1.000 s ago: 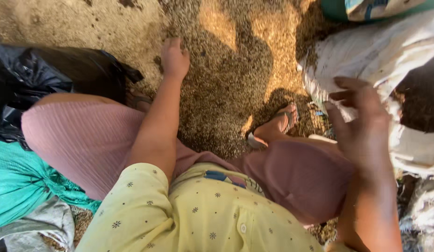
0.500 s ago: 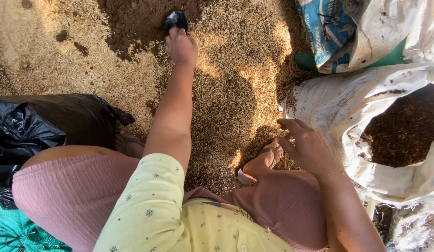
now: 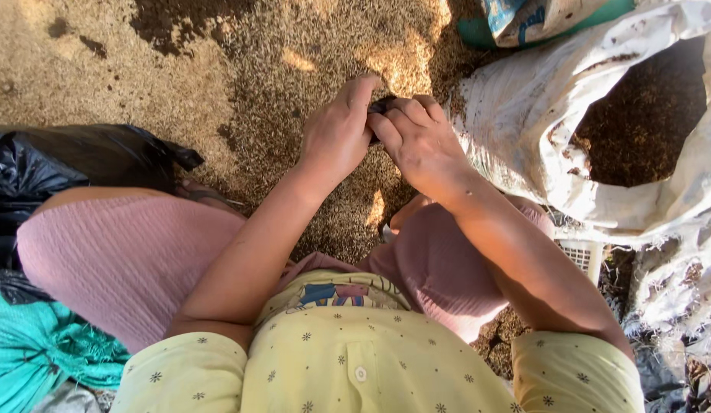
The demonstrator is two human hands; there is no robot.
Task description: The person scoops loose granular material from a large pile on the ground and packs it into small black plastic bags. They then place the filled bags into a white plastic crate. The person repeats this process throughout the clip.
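At the left edge of the frame lies one crumpled black plastic bag (image 3: 72, 164), and below it, in the lower left corner, one heap of teal netting (image 3: 30, 356). The ground (image 3: 240, 69) across the upper half is covered with spread grain.

Just above the middle, the two hands meet. The left hand (image 3: 336, 134) comes up on a nearly straight forearm, its fingers curled and pressed against a small dark object (image 3: 381, 107), of which only a sliver shows. The right hand (image 3: 423, 145), wrist bent inward, closes its fingers over the same object from the other side, so both hands grip it together above the grain.

To the right stands one open white sack (image 3: 523, 115), filled with dark grain. At the top right, one blue-and-white printed bag (image 3: 523, 17) lies on something green.
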